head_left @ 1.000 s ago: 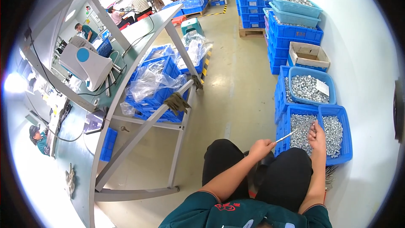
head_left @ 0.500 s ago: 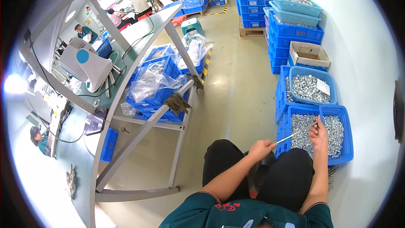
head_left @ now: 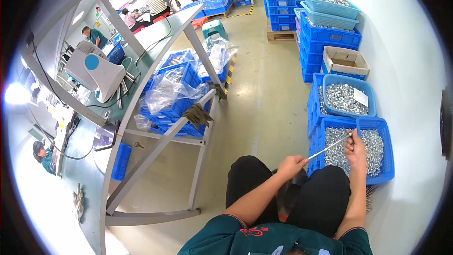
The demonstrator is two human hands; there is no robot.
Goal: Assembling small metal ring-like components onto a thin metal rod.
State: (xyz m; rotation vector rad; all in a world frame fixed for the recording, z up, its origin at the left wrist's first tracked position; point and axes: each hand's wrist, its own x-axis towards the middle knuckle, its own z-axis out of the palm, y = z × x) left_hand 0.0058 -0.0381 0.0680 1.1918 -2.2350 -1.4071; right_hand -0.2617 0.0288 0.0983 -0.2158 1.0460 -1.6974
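A slim metal rod (head_left: 325,150) runs slantwise between my hands, its right end higher. My left hand (head_left: 291,165) is closed around its lower end, above my knees. At the upper end, the fingers of my right hand (head_left: 355,150) pinch the tip; a small bright piece shows there, too small to make out. Both hands are in front of a blue crate (head_left: 313,153) and a blue basket (head_left: 388,153), which hold many small silvery metal parts (head_left: 336,137).
Beyond stands a lighter blue basket (head_left: 373,101) of similar parts, then a cardboard box (head_left: 347,61) and stacked blue crates (head_left: 330,38) along the wall. Left are a green-topped workbench (head_left: 141,78) with a slanted grey leg (head_left: 155,146) and plastic-covered crates (head_left: 174,99). Other people sit far off.
The rod's right end and my right fingers have shifted very slightly to the left. My left hand keeps its grip almost unmoved.
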